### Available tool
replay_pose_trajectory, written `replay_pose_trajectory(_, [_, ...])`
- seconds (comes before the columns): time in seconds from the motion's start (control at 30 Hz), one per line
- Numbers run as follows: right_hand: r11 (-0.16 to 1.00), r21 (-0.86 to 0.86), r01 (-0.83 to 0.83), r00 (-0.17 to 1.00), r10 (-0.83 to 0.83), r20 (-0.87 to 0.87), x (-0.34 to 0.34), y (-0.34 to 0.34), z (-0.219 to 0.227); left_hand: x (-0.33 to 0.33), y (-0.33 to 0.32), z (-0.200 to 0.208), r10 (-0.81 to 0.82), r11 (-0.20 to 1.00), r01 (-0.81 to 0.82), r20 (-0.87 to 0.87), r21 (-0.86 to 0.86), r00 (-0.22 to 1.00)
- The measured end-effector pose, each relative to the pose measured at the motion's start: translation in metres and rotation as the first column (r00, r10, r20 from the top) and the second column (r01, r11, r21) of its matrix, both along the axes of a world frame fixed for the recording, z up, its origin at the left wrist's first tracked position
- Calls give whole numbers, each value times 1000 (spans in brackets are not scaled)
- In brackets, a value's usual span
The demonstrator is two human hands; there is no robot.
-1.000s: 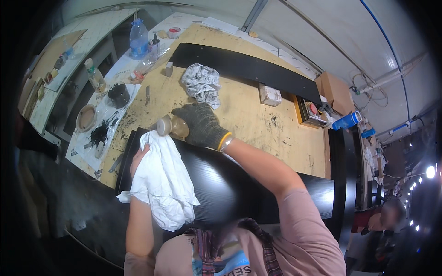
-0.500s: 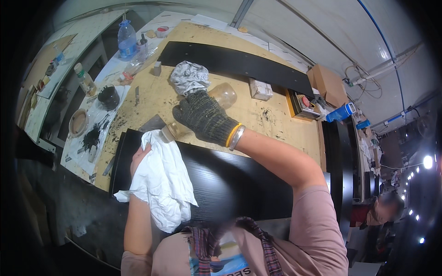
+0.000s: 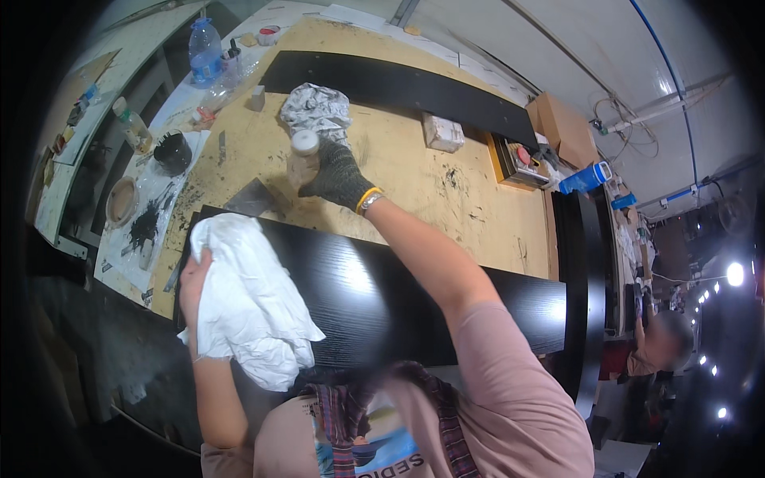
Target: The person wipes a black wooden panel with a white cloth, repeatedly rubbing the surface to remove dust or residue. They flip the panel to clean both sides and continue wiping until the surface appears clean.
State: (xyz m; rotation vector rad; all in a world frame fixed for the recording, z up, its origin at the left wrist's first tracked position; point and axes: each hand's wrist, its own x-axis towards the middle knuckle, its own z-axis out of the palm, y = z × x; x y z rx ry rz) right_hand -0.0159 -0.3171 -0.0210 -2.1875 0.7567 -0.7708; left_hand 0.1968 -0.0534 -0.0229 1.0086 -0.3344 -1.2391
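Observation:
A white cloth (image 3: 249, 299) is bunched in my left hand (image 3: 192, 280), which is closed on it above the left end of a glossy black board (image 3: 414, 291) with fine wood grain. My right hand (image 3: 341, 177), in a dark knitted glove with a yellow cuff, grips a small clear bottle (image 3: 303, 169) with a whitish top. The bottle stands roughly upright over the yellowish worktop (image 3: 398, 199). Just beyond the glove lies a crumpled, grey-stained cloth (image 3: 315, 110). The fingers of my left hand are partly hidden by the white cloth.
A second black board (image 3: 398, 94) lies at the back, near a wrapped white block (image 3: 443, 133). To the left are a dark pot (image 3: 172, 153), a round dish (image 3: 122, 199) and a large water bottle (image 3: 205, 52). A cardboard box (image 3: 560, 131) stands at the right; a person works beyond.
My right hand has turned the bottle from tilted, its neck by the white cloth, to roughly upright and moved it away. My left hand and the cloth have shifted left and slightly nearer.

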Motion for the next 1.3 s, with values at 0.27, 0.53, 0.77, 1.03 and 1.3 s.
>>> replay_pose_trajectory(0.27, [996,87,31,999,-32,12,-14,4,-41,-110,4,37,-222,969,229,716,88,662])
replay_pose_trajectory(0.53, [957,107,269,915,-220,-338,-230,52,-5,-203,-35,46,-488,751,257,773,609,-406])
replay_pose_trajectory(0.77, [968,-216,128,677,-244,-695,-410,111,-5,-229,-36,1,-277,910,136,819,391,-502])
replay_pose_trajectory(1.03, [892,-275,358,638,-449,-625,-394,133,0,-291,-61,20,-335,841,246,821,482,-463])
replay_pose_trajectory(1.3, [867,-220,447,621,-478,-621,-385,127,-11,-314,-31,2,-182,891,227,768,393,-615])
